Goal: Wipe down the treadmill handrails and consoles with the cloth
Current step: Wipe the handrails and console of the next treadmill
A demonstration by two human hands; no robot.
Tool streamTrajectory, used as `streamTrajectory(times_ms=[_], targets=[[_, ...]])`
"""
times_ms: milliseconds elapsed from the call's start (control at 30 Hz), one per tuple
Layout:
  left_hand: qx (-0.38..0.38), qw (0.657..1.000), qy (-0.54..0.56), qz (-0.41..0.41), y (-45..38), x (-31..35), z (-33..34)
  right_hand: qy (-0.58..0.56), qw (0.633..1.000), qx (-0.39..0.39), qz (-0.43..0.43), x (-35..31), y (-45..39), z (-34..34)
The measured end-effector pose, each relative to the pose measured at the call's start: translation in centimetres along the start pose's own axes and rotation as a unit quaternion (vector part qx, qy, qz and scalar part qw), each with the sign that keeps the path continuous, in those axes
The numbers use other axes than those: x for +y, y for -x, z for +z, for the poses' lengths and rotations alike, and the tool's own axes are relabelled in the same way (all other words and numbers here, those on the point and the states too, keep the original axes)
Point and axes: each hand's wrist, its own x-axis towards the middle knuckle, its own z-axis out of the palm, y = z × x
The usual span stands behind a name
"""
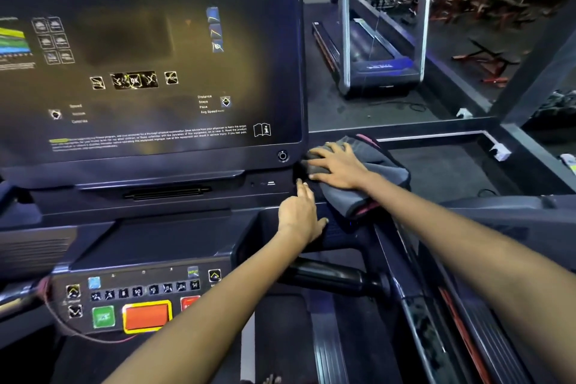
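Both forearms are reaching up from the bottom edge toward the right side of the treadmill's console (pixel 149 165). Nearest on the left, a lower button panel (pixel 140 302) is showing a green key, a large orange key ringed in yellow and a row of small number keys, with a thin red cord (pixel 62 330) looping below it. Just right of that panel, a short black grip (pixel 330 280) is sticking out beneath the left forearm.

Farther up, the left hand (pixel 300 215) is resting on the dark ledge beside the console, fingers mostly straight, thumb spread to the right and the index finger pointing up at the console's lower right corner; it is holding nothing. Just beyond it, the right hand (pixel 338 165) is lying flat, fingers spread and only slightly bent, pressing the grey cloth (pixel 374 184) with pink edging against the frame right next to the screen's bottom right corner. The cloth is bunching under the palm and hanging off to the right.

Beyond the console, a second treadmill (pixel 374 50) is standing on the dark floor, and red frames are lying farther back on the right.
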Motion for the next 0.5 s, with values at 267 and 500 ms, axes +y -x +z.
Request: streamTrajectory(times_ms=[267, 500], targets=[[0.031, 0.992, -0.121, -0.009, -0.2, 2.1, 1.7, -0.035, 0.995, 0.007, 0.097, 0.3, -2.2, -0.2], [0.062, 0.997, -0.026, -0.032, 0.2, 1.5, 3.4, -0.030, 0.997, 0.013, 0.063, 3.6, -0.4, 0.3]])
